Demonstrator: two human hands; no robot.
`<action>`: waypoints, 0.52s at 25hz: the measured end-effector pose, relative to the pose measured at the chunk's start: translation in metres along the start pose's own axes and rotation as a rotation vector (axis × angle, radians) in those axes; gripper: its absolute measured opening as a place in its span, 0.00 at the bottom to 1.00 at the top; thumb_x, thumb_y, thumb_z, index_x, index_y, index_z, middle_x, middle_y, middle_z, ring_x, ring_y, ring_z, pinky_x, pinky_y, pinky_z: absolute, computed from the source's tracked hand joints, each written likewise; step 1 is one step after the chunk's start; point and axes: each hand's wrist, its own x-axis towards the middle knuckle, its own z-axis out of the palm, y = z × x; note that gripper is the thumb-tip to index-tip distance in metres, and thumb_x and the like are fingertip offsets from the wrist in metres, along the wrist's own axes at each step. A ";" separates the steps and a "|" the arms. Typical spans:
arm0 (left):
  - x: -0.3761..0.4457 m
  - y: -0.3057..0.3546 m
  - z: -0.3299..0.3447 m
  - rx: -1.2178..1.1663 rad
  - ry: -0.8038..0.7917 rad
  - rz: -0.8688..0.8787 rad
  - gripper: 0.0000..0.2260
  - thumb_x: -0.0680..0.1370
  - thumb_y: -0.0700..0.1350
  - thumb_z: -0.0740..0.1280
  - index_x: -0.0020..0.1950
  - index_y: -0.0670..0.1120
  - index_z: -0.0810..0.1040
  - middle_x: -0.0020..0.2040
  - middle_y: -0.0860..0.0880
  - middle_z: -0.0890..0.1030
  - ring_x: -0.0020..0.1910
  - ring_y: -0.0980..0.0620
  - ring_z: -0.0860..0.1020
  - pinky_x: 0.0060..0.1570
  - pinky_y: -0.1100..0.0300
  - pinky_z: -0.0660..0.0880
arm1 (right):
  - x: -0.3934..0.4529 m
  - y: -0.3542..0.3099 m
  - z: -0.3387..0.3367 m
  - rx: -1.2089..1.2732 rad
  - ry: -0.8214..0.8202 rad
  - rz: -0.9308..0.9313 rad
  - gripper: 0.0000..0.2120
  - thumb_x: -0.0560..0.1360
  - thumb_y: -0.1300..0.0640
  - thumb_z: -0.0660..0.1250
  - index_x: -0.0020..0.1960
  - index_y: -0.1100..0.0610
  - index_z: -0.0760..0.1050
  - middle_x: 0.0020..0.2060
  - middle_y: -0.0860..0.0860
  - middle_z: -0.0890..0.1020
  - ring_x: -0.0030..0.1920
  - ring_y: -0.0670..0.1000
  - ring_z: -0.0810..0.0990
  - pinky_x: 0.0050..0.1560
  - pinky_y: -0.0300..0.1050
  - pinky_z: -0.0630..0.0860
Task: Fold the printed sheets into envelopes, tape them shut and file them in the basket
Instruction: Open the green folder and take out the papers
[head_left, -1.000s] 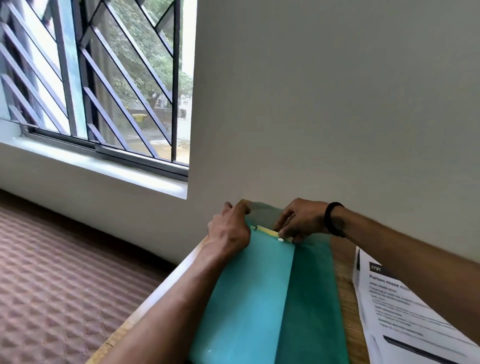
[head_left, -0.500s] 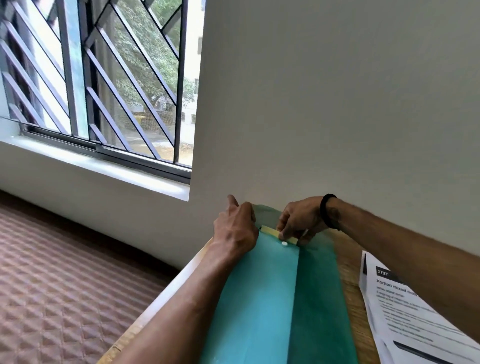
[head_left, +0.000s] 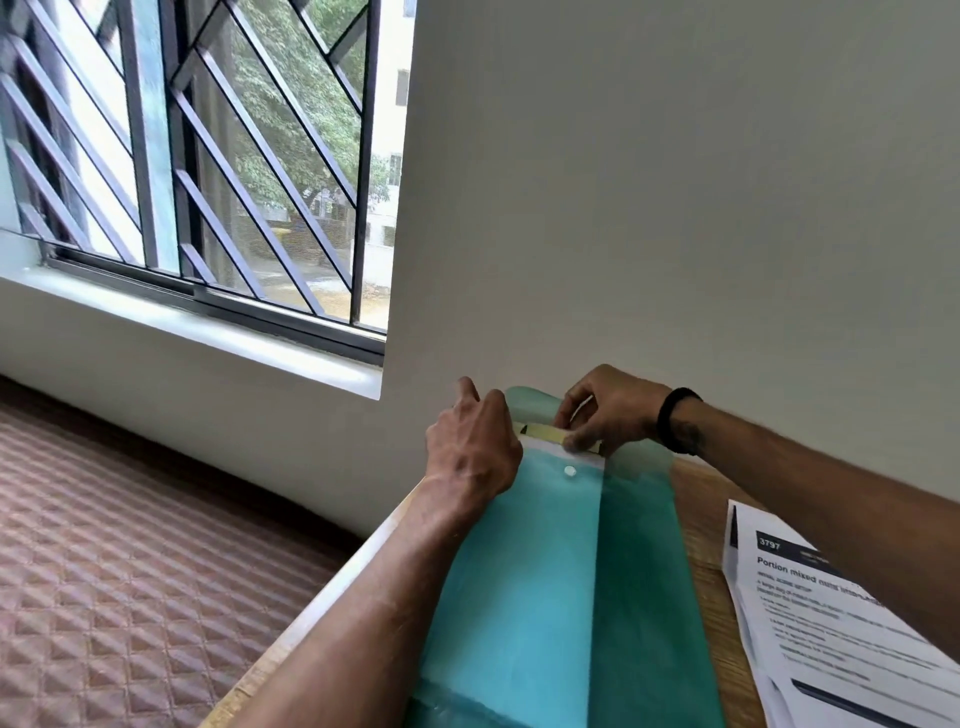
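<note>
My left hand (head_left: 475, 447) rests on the far left part of a teal plastic folder (head_left: 524, 597). My fingers are bent, but I cannot tell if they hold anything. My right hand (head_left: 605, 410) is at the folder's far end, and its fingers (head_left: 576, 439) pinch a strip of yellowish tape (head_left: 545, 431) there. The tape lies across the folder's top edge, just past a small white snap button (head_left: 570, 472). I wear a black band (head_left: 672, 420) on my right wrist. The folder lies long on the wooden desk (head_left: 696, 519), from the near edge to the far edge by the wall (head_left: 675, 208). The printed sheets (head_left: 831, 623) lie at the right edge of the desk, near the folder but not touching it.
</note>
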 end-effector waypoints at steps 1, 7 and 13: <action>0.000 -0.001 0.000 0.014 0.004 -0.001 0.07 0.83 0.45 0.60 0.57 0.46 0.76 0.57 0.44 0.70 0.45 0.37 0.79 0.43 0.49 0.73 | -0.001 0.002 -0.001 -0.066 0.113 -0.074 0.09 0.71 0.65 0.79 0.50 0.58 0.86 0.44 0.54 0.87 0.41 0.50 0.84 0.41 0.45 0.84; 0.000 -0.004 0.003 0.066 -0.033 0.036 0.07 0.82 0.46 0.62 0.56 0.47 0.77 0.54 0.45 0.72 0.45 0.41 0.79 0.49 0.46 0.80 | -0.004 0.027 -0.011 -0.293 0.575 -0.311 0.08 0.75 0.63 0.71 0.50 0.53 0.83 0.46 0.51 0.87 0.47 0.52 0.85 0.51 0.52 0.83; 0.001 -0.004 -0.004 0.207 -0.103 0.041 0.13 0.80 0.46 0.63 0.63 0.48 0.79 0.58 0.45 0.76 0.56 0.41 0.79 0.53 0.47 0.80 | 0.007 0.042 -0.027 -0.173 0.660 -0.193 0.09 0.75 0.66 0.70 0.51 0.56 0.83 0.49 0.54 0.87 0.51 0.56 0.85 0.55 0.52 0.82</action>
